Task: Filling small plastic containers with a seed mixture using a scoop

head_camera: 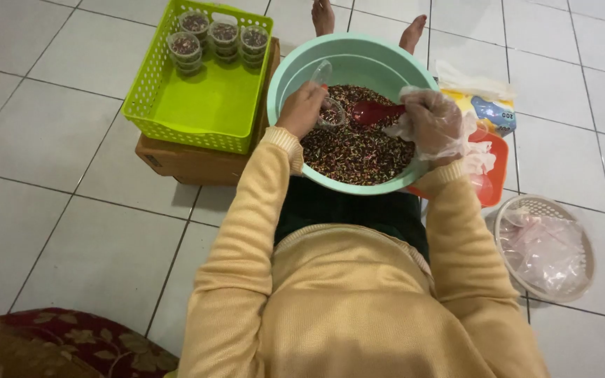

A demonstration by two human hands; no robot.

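Over the teal basin [281,77], both hands meet above a bed of multicoloured sprinkles [358,150].

Left hand [301,108], bare, pinches a small clear cup [332,115] with its hinged lid up, at the basin's left side; right hand [430,122], in a crinkled clear plastic glove, is closed on a red plastic spoon [372,112] whose long axis runs sideways, bowl toward the cup and just beside it. Left of the basin, a lime mesh basket [197,105] on a cardboard box [190,162] holds filled cups [217,38].
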